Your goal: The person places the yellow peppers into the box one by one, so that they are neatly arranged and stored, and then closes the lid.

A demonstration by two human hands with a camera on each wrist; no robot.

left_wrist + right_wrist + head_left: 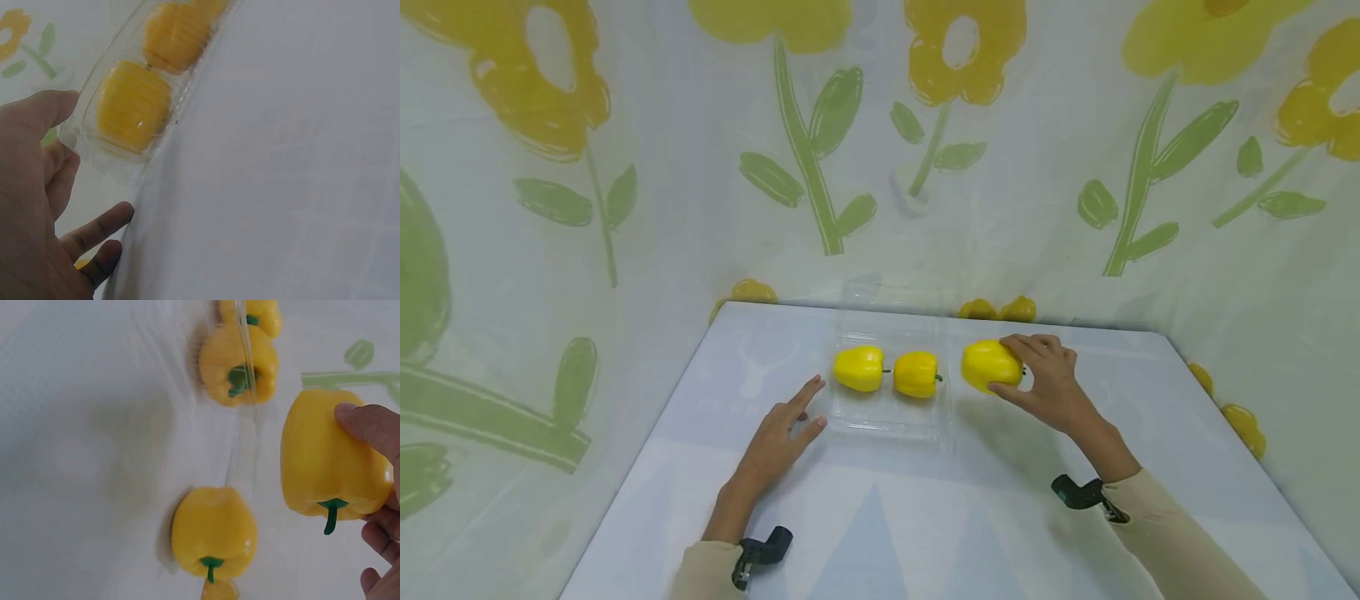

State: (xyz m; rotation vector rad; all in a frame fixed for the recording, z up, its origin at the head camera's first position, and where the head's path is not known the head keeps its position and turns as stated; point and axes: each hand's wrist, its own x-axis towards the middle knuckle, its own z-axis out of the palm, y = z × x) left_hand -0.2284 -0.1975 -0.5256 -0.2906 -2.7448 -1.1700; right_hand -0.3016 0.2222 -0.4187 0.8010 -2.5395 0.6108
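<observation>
My right hand grips a yellow bell pepper, thumb on one side, fingers on the other, its green stem pointing away. In the head view this pepper is just right of a clear plastic container. Two more yellow bell peppers, a left one and a right one, lie in the container. My left hand is beside the container's left edge, fingers spread, thumb tip right at the rim in the left wrist view. Another yellow bell pepper shows in the right wrist view.
The container's clear lid stands open at the back. Everything is on a white table with pale blue triangles. A flower-print cloth hangs directly behind the table and along its sides.
</observation>
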